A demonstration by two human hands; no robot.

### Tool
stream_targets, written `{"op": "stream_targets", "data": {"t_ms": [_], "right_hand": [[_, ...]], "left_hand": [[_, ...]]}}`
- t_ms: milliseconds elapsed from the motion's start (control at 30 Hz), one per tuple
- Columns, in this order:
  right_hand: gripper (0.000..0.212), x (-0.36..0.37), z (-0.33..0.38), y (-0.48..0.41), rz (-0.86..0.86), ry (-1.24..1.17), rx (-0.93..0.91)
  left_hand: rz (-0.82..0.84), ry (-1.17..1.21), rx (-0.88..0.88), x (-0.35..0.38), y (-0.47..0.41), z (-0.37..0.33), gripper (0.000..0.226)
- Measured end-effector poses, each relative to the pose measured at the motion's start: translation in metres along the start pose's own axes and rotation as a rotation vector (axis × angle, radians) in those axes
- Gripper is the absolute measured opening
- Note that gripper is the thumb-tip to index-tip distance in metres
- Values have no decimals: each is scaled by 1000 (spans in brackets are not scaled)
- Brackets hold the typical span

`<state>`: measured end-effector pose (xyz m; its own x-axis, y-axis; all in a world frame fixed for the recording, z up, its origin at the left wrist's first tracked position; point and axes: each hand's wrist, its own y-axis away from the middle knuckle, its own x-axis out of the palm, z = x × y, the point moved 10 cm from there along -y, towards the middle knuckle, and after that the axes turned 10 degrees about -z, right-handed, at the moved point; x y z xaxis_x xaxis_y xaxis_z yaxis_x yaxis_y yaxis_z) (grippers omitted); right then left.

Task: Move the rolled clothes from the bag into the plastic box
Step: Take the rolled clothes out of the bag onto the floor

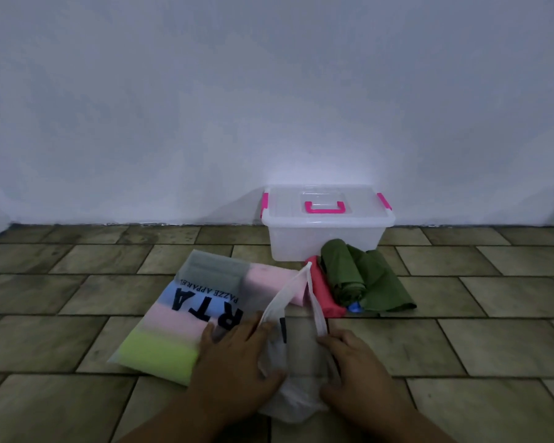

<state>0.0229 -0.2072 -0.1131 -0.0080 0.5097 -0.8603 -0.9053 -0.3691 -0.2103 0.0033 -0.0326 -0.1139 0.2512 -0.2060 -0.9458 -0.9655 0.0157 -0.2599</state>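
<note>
The frosted bag (205,292) is lying slantwise, lower left toward centre, mouth facing down-frame, pastel rolled clothes (160,350) showing through; left hand (237,356) and right hand (354,369) are pinching its rim.

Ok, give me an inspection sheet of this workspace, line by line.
Surface: tiled floor, dimly lit.
Job's things: translucent bag lies flat, mouth open, coloured rolls inside; plastic box by the wall, lid on; red roll and green rolls lie on the floor beside the box, not in it.
Clutter: small blue item at the green rolls' near end, too small to identify.
Grippers: left hand and right hand hold the bag's mouth edges.
Cables: nothing seen.
Surroundings: white wall.
</note>
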Motion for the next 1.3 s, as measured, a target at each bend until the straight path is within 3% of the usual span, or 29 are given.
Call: {"op": "stream_targets", "data": {"t_ms": [100, 200, 333, 467, 600, 733, 900, 1033, 1300], "right_hand": [[55, -28, 14, -16, -157, -25, -36], [38, -48, 42, -41, -262, -64, -140], [28, -29, 53, -70, -98, -38, -209], [40, -17, 31, -92, -68, 92, -118], [54, -2, 26, -102, -69, 126, -104], [46, 7, 27, -114, -73, 139, -68], [43, 15, 28, -123, -18, 256, -34], [46, 11, 34, -122, -91, 300, -71], [39, -29, 42, -83, -263, 78, -144]], "left_hand": [[-111, 62, -20, -14, -24, -14, 80], [-104, 39, 11, -21, -68, -23, 96], [125, -116, 21, -7, -121, -5, 101], [328, -43, 39, 8, -138, 7, 77], [261, 55, 8, 5, -140, 22, 65], [227, 167, -23, 3, -130, 31, 69], [171, 84, 102, -6, -108, 21, 64], [151, -48, 142, 4, -92, 28, 57], [123, -33, 128, 11, -87, 28, 64]]}}
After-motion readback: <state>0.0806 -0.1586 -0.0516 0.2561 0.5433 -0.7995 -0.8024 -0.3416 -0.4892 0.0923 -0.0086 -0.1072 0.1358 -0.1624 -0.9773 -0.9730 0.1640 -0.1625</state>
